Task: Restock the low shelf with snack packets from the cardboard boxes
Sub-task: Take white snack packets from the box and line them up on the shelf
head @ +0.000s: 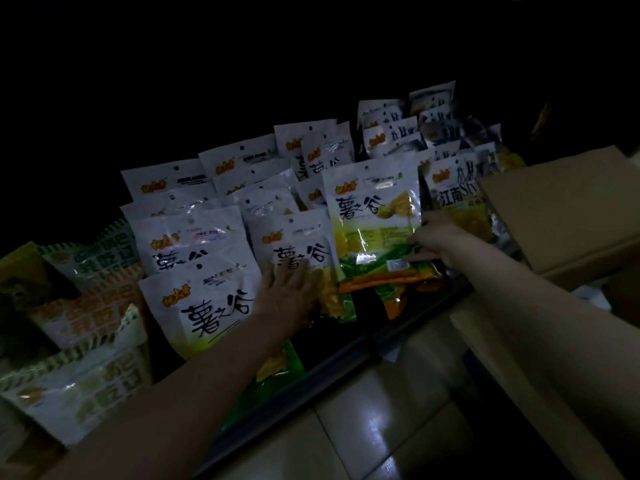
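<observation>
Hands: both are reached forward over the low shelf (408,327).
Left hand (289,292): the fingers are laid out straight and flat, pressed against the lower part of a white snack packet (294,251) standing in the front row.
Right hand (438,242): the fingers are curled round the lower edge of a taller packet (375,216), which is held upright just right of the pressed one.
Snack packets: rows of white packets with black lettering are stood leaning back across the shelf; green and orange packets (388,275) are laid flat below the right hand.
Surroundings: a cardboard box (554,209) is seen at the right, beside the shelf; checked green and orange bags (93,306) are piled at the left; glossy floor tiles (377,420) are seen below the shelf edge.
Hard to make out: the back of the shelf is lost in darkness, and the rear packets' print cannot be read.
</observation>
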